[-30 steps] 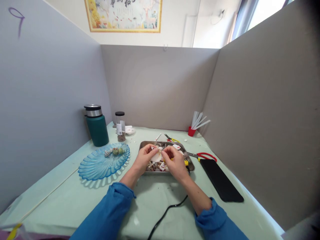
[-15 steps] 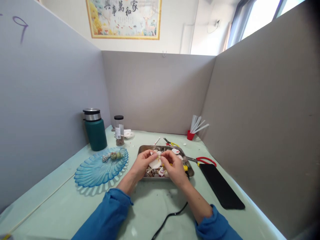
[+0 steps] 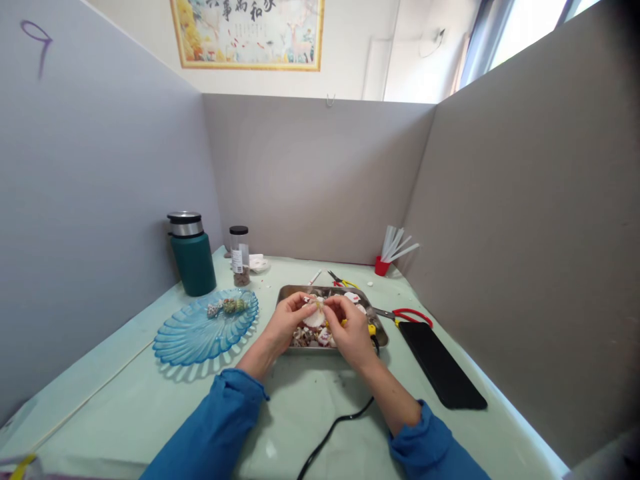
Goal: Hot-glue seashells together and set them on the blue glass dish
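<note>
My left hand (image 3: 287, 321) pinches a white seashell (image 3: 315, 317) between thumb and fingers. My right hand (image 3: 351, 331) is closed at the opposite edge, thumb and forefinger pressed together on the shell near a small yellowish spot too small to name. Both hands are over a metal tray (image 3: 310, 351) of mixed small shells (image 3: 305, 337) and white pieces. A yellow-bodied tool (image 3: 371, 330) with a black cable (image 3: 336, 421) lies at the tray's right side, partly hidden by the right hand.
Left stand a blue scalloped plate (image 3: 185, 340) with small shells, a green flask (image 3: 193, 263) and a clear jar (image 3: 241, 257). Right lie red-handled scissors (image 3: 413, 315), a black phone (image 3: 443, 365) and a red cup (image 3: 382, 267) of white sticks. Yellow-handled pliers (image 3: 344, 280) lie behind the tray. Grey partitions enclose the table.
The view has tilted down slightly, so the surroundings sit a little higher. Both hands keep their pinch on the shell, with only small finger shifts.
</note>
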`<state>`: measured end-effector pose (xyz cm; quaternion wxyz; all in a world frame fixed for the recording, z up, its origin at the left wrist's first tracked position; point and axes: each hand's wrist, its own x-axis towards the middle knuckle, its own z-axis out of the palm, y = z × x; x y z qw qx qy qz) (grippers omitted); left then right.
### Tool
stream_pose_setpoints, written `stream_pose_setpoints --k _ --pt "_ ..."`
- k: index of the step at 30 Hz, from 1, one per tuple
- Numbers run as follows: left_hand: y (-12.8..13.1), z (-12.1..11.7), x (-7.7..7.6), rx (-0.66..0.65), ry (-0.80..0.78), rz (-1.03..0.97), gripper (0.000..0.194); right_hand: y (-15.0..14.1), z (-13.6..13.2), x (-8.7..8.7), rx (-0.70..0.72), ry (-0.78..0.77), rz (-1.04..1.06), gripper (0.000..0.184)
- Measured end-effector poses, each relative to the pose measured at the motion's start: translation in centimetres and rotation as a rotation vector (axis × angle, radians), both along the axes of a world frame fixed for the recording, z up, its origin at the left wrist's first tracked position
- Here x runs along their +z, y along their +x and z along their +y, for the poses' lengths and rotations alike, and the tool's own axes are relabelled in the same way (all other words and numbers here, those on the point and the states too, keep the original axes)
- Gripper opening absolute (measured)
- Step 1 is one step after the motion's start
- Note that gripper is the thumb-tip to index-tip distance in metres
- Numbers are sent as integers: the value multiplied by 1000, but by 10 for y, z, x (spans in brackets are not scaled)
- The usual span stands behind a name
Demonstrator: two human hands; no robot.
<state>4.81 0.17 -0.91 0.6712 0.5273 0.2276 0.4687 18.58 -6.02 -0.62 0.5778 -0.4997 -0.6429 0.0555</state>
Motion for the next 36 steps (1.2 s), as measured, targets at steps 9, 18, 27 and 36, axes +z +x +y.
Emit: stream_pose_setpoints --k 9,18,27,36 --pt "2 -4 2 4 62 15 29 -1 -2 -1 -79 158 -206 15" --pt "0 -4 4 -7 83 58 28 -2 -3 -4 -191 155 -340 18" --pt "-1 -1 1 3 80 57 24 -5 -5 -1 -292 172 -545 19" --pt "0 -2 3 43 87 78 25 -8 -3 -2 -325 164 -583 17"
